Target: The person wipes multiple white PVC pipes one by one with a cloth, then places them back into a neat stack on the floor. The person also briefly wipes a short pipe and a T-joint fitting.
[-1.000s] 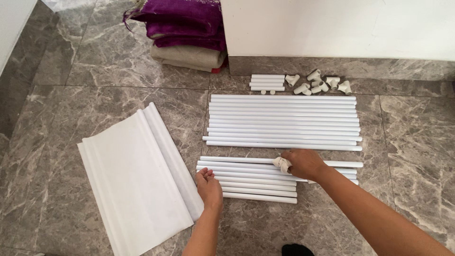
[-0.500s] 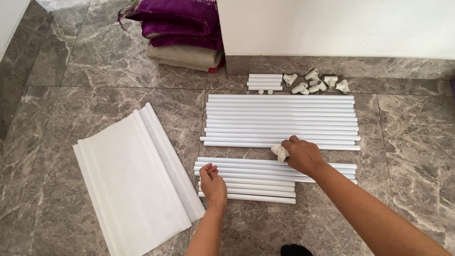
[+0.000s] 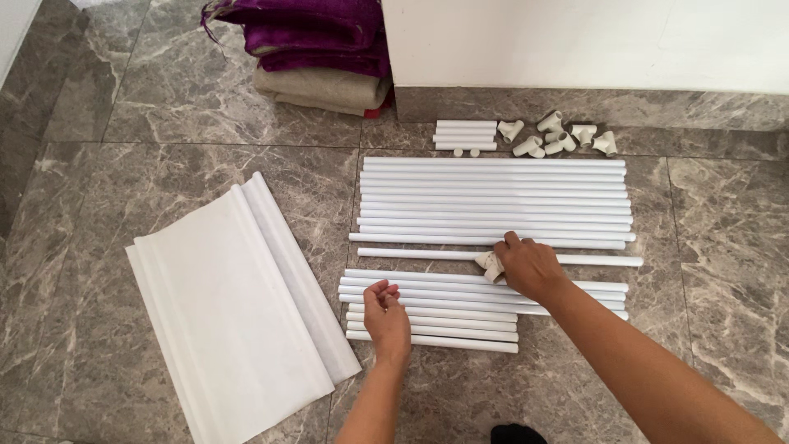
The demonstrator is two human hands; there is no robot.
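Observation:
My right hand [image 3: 531, 267] grips a small off-white pipe connector [image 3: 490, 265] and also rests its fingers on one long white tube [image 3: 411, 253], which lies slightly apart below the upper row of long tubes [image 3: 493, 197]. My left hand [image 3: 386, 311] hovers over the left end of the lower bundle of shorter white tubes [image 3: 444, 325], fingers loosely curled and holding nothing.
Folded white sheets [image 3: 230, 304] lie on the grey marble floor [image 3: 123, 181] to the left. Several connectors [image 3: 559, 136] and short tubes [image 3: 464, 134] sit near the white wall base. A stack of purple and beige fabric [image 3: 316, 49] is at the back.
My right hand moved up from the lower bundle to the upper row and pulled one long tube down and to the right. My left hand lifted slightly and shifted right.

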